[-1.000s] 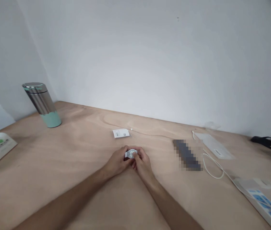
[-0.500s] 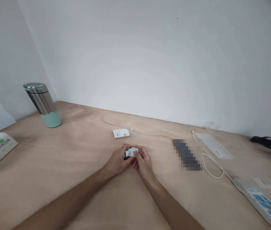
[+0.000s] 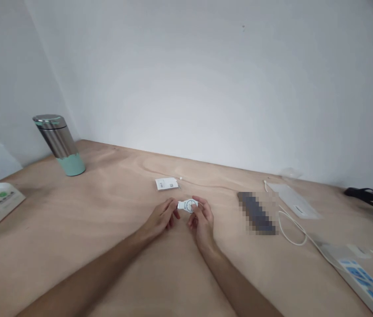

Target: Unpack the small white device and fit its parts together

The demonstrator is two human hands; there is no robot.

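Here, over the tabletop (image 3: 116, 198), my right grip (image 3: 203, 220) is clasping the watch (image 3: 188, 204) at its dial, thumb on top; the strap (image 3: 181, 205) is stretching leftward, lengthwise between my hands, and my left grip (image 3: 160, 218) is pinching its end.

tabletop (image 3: 113, 207): is offering passage between the steel-and-mint flask (image 3: 64, 147) and the left hand (image 3: 161, 216). white card (image 3: 167, 183): is blocking the way beyond that hand. dark blurred object (image 3: 257, 214), white cable (image 3: 306, 237): are obstructing room right of the right hand (image 3: 202, 216).
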